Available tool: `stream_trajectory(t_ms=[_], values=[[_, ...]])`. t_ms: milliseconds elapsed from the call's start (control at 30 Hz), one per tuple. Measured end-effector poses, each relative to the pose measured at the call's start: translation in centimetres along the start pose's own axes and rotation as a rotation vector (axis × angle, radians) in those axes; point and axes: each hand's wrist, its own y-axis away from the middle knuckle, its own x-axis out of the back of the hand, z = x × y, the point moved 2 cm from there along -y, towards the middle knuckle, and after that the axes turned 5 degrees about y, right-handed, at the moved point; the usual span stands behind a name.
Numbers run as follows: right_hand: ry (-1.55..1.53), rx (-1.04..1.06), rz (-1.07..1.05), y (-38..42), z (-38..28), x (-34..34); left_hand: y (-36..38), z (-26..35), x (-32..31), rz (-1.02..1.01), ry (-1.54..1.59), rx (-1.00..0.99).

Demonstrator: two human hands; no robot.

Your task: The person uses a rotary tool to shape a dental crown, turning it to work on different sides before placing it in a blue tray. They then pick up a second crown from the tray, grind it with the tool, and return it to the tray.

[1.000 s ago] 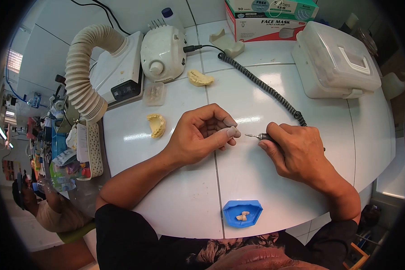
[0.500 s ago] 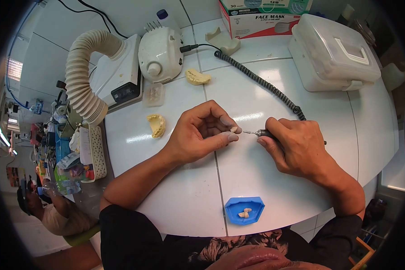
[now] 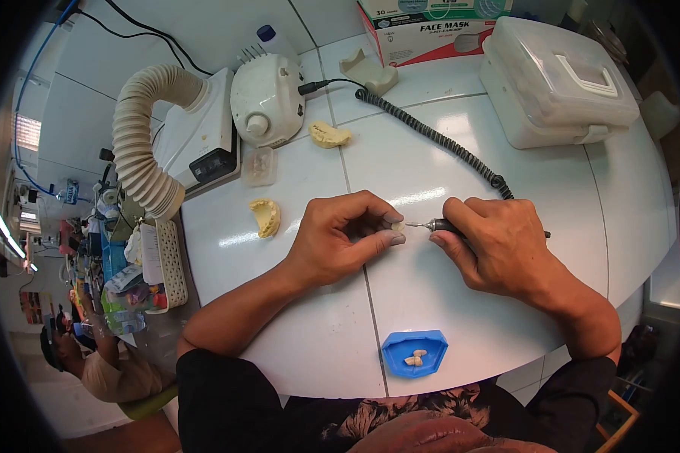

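Between the thumb and fingertips of my left hand point(image 3: 347, 238) is a small whitish tooth-shaped piece point(image 3: 398, 226). My right hand point(image 3: 499, 245) is wrapped round a dark rotary handpiece point(image 3: 447, 226), whose thin metal bit points left and reaches the piece or stops very close to it. A coiled black cord point(image 3: 438, 136) runs from behind the right hand to a white control unit point(image 3: 267, 98). Nearer my body, a blue tray point(image 3: 393, 350) holds small tooth-coloured pieces point(image 3: 414, 359). Two yellowish dental casts lie on the table, one at the left point(image 3: 264, 217) and one further back point(image 3: 329, 135).
A ribbed hose point(image 3: 132, 143) arches at the back left. Near it are a small clear box point(image 3: 260, 167) and a wicker basket point(image 3: 171, 264). A lidded case point(image 3: 559, 83) and a face mask box point(image 3: 431, 38) stand at the back. Another person point(image 3: 106, 370) sits far left.
The left hand's fingers have closed further round the small piece, which now shows less. The whole view has shifted slightly. The other person's arm has changed position.
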Motion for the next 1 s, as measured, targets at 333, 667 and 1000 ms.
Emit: stream_trajectory(t_ms=[333,667,1000], values=[[0.031,0.002,-0.012,-0.01,-0.16,-0.09,-0.11,0.36,-0.07,0.006,-0.030,-0.020],[0.070,0.019,0.002,-0.02,-0.49,-0.37,-0.30,0.30,-0.31,0.008,0.047,0.015],[0.087,0.015,-0.040,-0.05,-0.54,-0.28,-0.33,0.57,-0.13,-0.013,0.039,0.046]])
